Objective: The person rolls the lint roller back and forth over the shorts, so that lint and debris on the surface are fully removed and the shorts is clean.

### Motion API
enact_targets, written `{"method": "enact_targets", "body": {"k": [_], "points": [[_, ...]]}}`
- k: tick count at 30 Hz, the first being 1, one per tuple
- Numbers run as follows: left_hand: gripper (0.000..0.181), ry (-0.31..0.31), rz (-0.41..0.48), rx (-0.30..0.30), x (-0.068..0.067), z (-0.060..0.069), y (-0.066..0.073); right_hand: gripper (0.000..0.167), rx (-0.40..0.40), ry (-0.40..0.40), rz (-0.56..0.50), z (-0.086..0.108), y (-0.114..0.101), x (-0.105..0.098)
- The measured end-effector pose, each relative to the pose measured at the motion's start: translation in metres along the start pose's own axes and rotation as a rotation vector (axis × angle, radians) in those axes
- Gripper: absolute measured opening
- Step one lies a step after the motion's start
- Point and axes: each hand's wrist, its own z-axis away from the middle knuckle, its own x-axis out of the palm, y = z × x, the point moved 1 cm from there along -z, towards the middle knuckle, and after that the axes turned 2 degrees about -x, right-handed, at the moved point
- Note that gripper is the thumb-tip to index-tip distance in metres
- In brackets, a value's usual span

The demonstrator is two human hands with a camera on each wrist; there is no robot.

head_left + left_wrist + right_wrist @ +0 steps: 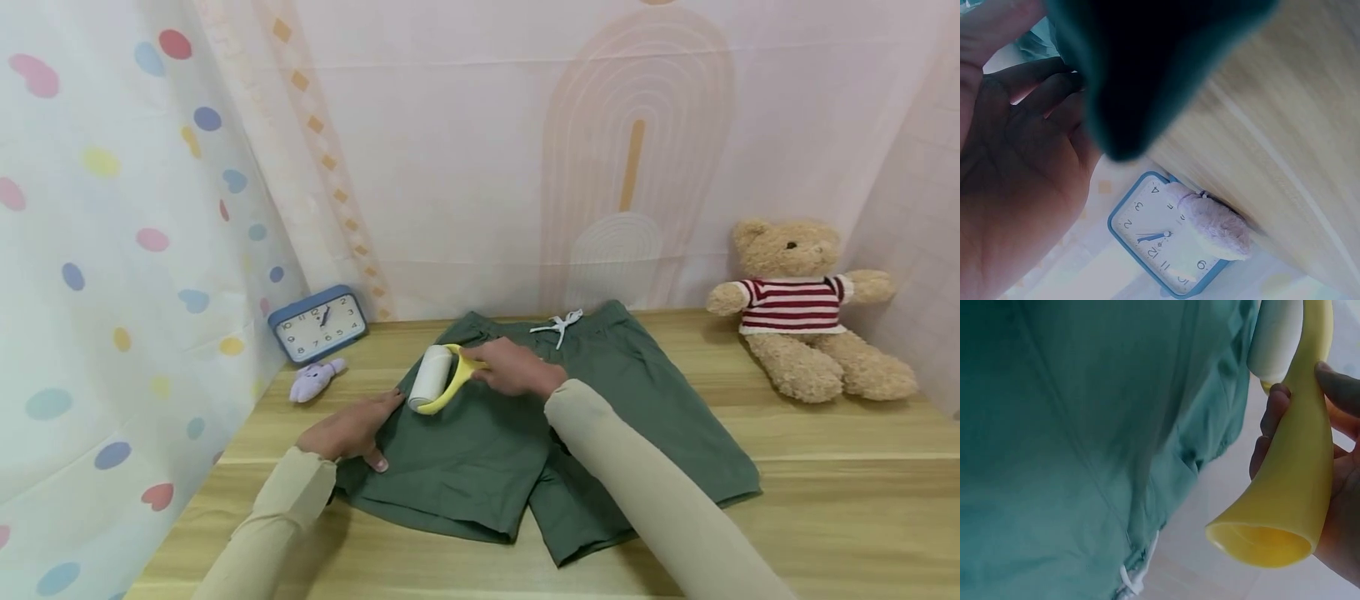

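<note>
The right hand (517,368) reaches in from the lower right, its forearm slanting across the shorts (465,467) and covering part of one leg. Its fingers are wrapped around the yellow handle (1294,462) of a lint roller (430,377), the thumb laid along one side and the fingertips showing on the other. The roller lies on the shorts' upper part, towards the outer edge at the left of the head view. The left hand (348,429) rests on that same edge, just beside the roller; its fingers are extended, thumb spread away from them, with no tool in them. The left wrist view is dark and blurred at the cloth, so exactly how the fingertips meet it is hard to say.

Beyond the left hand, a small fuzzy lilac plush toy (311,382) lies in front of a blue-framed rectangular clock (321,327), hiding part of its dial in the left wrist view. A shaggy tan teddy bear (791,333) in a red-and-white striped top sits well apart at the far right.

The shorts are smooth dark green fabric with a white drawstring (558,325), spread on the wood-grained worktop (847,500). The roller's white cylinder sits in a curved yellow frame; the glossy handle flares to a hollow end.
</note>
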Motion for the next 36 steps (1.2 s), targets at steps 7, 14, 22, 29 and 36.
{"method": "enact_targets", "body": {"k": [7,14,22,29,36], "points": [[0.110,0.010,0.008,0.011,0.002,0.001,-0.004,0.050,0.042,-0.016,0.022,-0.006,0.004,0.010],[0.108,0.001,0.016,0.011,0.003,0.001,-0.003,0.045,-0.016,-0.017,0.050,-0.004,0.007,0.007],[0.106,-0.005,0.011,-0.006,-0.001,0.004,-0.002,0.049,-0.011,-0.106,0.035,0.012,0.023,-0.012],[0.105,0.000,0.000,-0.023,-0.005,0.006,-0.003,0.047,-0.026,-0.124,0.047,0.028,0.038,-0.030],[0.106,-0.012,-0.022,-0.003,0.001,0.003,-0.001,0.047,0.004,-0.136,0.055,0.047,0.053,-0.035]]}}
